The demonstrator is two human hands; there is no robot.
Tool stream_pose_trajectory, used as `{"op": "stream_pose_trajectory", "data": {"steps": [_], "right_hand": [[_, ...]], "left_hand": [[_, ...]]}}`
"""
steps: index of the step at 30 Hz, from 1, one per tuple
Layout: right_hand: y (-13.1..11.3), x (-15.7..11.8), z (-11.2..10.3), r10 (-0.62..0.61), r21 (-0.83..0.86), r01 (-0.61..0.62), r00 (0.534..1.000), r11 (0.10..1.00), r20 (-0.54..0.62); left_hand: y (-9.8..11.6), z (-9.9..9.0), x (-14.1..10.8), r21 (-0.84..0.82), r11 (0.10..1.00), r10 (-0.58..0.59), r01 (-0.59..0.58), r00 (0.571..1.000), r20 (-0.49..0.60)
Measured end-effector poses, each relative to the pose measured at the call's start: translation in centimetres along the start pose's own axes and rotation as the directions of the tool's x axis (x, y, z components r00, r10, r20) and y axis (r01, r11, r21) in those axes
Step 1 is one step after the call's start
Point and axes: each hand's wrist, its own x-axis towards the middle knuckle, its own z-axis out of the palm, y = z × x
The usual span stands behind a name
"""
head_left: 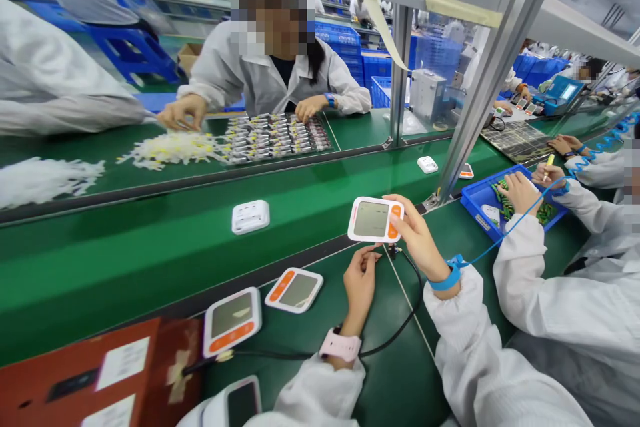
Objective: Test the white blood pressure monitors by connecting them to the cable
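My right hand [418, 240] grips a white monitor [374, 220] by its right side, with the thumb on the orange button strip. Its grey screen faces me and carries faint marks. Just below it, my left hand [360, 283] has its fingers pinched together; whatever may be in them is too small to make out. A black cable [419, 287] curves past this hand, its dark end close to the fingertips. Two more such units, a flat monitor [294, 290] and a larger-looking monitor [233, 321], rest on the green bench left of my hands.
A red box [100, 373] with labels stands front left; another device [235, 403] lies near my left sleeve. White units [251, 217] sit on the green conveyor [165, 240]. A metal post [493, 73] rises right. Co-workers sit opposite and beside me, near a blue tray [483, 223].
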Motion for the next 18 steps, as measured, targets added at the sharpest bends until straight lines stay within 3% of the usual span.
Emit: {"op": "stream_pose_trajectory", "data": {"steps": [8, 18], "right_hand": [[-0.41, -0.32, 0.37, -0.034, -0.078, 0.032, 0.999, 0.996, -0.025], [-0.75, -0.38, 0.6, -0.017, -0.025, 0.017, 1.0, 1.0, 0.005]], "left_hand": [[0.26, 0.06, -0.13, 0.015, 1.0, 0.014, -0.014, 1.0, -0.002], [0.4, 0.04, -0.17, -0.008, 1.0, 0.006, -0.006, 1.0, 0.007]]}}
